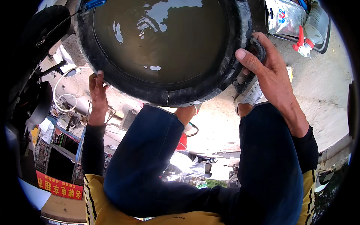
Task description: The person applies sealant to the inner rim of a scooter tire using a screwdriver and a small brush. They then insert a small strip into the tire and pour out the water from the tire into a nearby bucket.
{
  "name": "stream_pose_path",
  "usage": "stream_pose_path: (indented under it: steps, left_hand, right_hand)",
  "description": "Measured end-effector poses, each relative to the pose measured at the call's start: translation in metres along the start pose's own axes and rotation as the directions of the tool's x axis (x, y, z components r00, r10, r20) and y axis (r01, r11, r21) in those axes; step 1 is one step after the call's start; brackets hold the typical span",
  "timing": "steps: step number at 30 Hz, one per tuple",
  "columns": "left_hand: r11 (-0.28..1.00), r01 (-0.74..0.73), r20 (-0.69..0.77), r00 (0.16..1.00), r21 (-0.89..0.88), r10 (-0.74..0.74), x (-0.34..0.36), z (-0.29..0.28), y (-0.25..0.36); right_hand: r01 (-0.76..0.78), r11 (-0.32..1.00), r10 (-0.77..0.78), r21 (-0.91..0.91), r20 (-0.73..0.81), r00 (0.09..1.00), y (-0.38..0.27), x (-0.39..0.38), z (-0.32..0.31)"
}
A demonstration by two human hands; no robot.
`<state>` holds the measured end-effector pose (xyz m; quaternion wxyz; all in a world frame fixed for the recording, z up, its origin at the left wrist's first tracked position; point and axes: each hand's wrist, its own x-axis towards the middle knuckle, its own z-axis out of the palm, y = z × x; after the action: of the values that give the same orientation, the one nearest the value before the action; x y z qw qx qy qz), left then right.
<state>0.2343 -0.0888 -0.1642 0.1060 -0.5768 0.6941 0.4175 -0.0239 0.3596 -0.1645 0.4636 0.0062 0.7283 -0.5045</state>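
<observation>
Head view: I see my right hand (pixel 270 71) clamped on black rubber inner tube (pixel 250 48) at water-filled black tyre tub's (pixel 165 93) right rim; left hand (pixel 97 90) grips opposite rim

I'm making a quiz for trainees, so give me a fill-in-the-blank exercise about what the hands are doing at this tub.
1. The round black tub is filled with murky ____.
2. The right hand grips a black rubber tube at the tub's ____ rim.
3. The left hand rests on the tub's ____ rim.
4. Beyond the right hand lies a clear spray bottle with a ____ trigger.

Missing words: water; right; left; red
</observation>
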Motion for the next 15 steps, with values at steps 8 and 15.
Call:
stream_pose_path:
  steps: [8,15]
  left_hand:
    - [0.960,-0.211,0.128,0.973,0.182,0.190,0.077,-0.015,0.038]
    - [0.947,-0.105,0.092,0.992,0.305,0.081,0.048,-0.001,0.029]
  right_hand:
    - [-0.189,0.915,0.219,0.356,-0.045,0.975,0.030,-0.029,0.041]
    - [-0.236,0.873,0.296,0.427,-0.079,0.952,0.042,-0.052,0.065]
